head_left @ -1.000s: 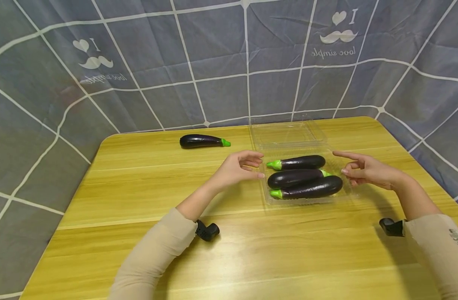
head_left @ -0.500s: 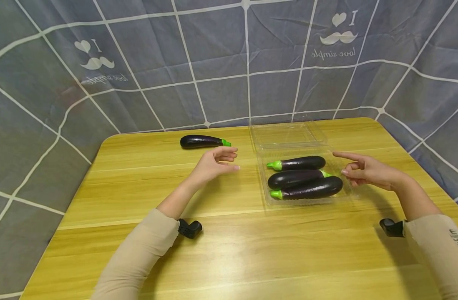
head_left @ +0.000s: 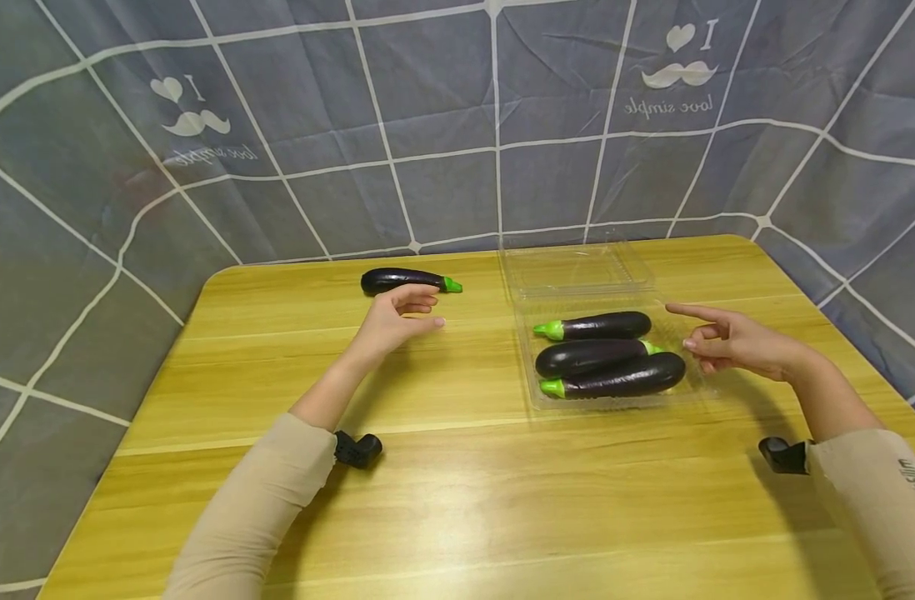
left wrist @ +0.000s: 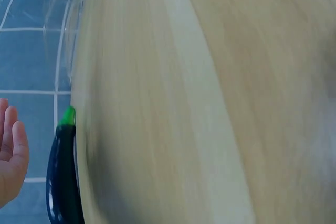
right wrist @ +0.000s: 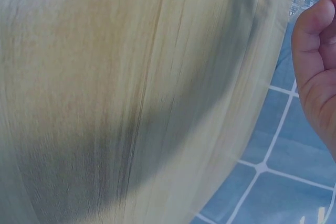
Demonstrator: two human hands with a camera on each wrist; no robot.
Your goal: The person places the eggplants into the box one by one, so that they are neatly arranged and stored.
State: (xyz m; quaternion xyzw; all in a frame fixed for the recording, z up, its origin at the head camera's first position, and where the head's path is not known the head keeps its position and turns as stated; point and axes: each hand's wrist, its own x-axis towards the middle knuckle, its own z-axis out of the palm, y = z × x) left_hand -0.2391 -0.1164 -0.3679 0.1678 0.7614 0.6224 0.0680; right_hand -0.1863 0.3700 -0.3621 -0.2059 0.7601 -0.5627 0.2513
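Over the left part of the table, my left hand [head_left: 396, 323] is held with its fingers loosely bent and nothing in them. Just behind it lies a dark purple eggplant [head_left: 382, 278] with a green stem, whose lower edge the fingers partly cover in the head view. Three more eggplants, a back one [head_left: 607, 325], a middle one [head_left: 581, 357] and a front one [head_left: 630, 376], lie side by side in a clear plastic container [head_left: 615, 404]. At its right edge is my right hand [head_left: 746, 342], index finger extended, the others bent, holding nothing visible; contact with the rim is unclear.
The container's clear lid [head_left: 566, 271] lies folded back toward the rear edge of the wooden table [head_left: 457, 500]. Behind the table hangs a grey curtain [head_left: 442, 100] with white grid lines. Each wrist wears a black camera.
My left hand has moved left, away from the container to the lone eggplant. The right hand has stayed at the container's right side, and the eggplants have not moved.
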